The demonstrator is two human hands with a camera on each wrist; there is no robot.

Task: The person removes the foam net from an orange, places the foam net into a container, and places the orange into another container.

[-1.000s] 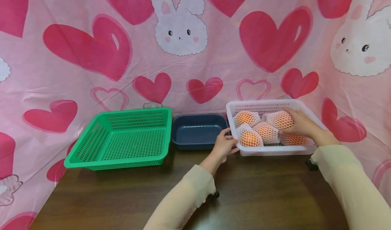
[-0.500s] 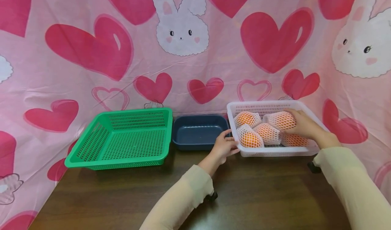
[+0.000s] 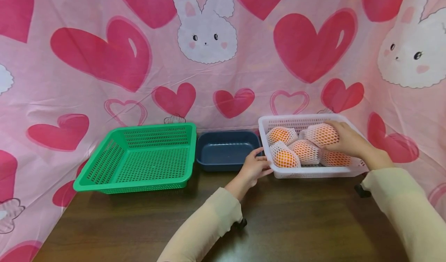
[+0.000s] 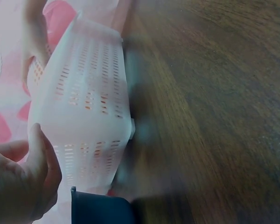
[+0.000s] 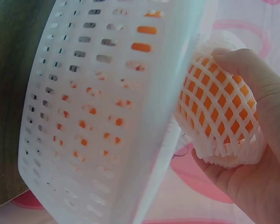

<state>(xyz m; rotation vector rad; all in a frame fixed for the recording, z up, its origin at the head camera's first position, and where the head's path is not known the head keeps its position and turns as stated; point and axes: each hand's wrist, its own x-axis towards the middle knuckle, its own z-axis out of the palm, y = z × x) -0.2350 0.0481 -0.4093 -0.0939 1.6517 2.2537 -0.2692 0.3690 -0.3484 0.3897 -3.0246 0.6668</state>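
White netting (image 5: 240, 151) is wrapped around the orange fruit (image 3: 325, 133) gripped by the right hand (image 3: 345, 139) over the white basket (image 3: 313, 172), where four more wrapped fruits (image 3: 304, 151) are contained. The basket's near left corner is touched by the left hand (image 3: 253, 168); whether it is gripped cannot be told. Alongside on the tabletop (image 3: 296, 219) are placed a blue tray (image 3: 228, 151) and a green basket (image 3: 150, 165).

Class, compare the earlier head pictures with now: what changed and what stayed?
The right hand moved slightly rightward and up, bringing along the netted fruit it already held. Unchanged: left hand touching the white basket, the other fruits, blue tray, green basket.
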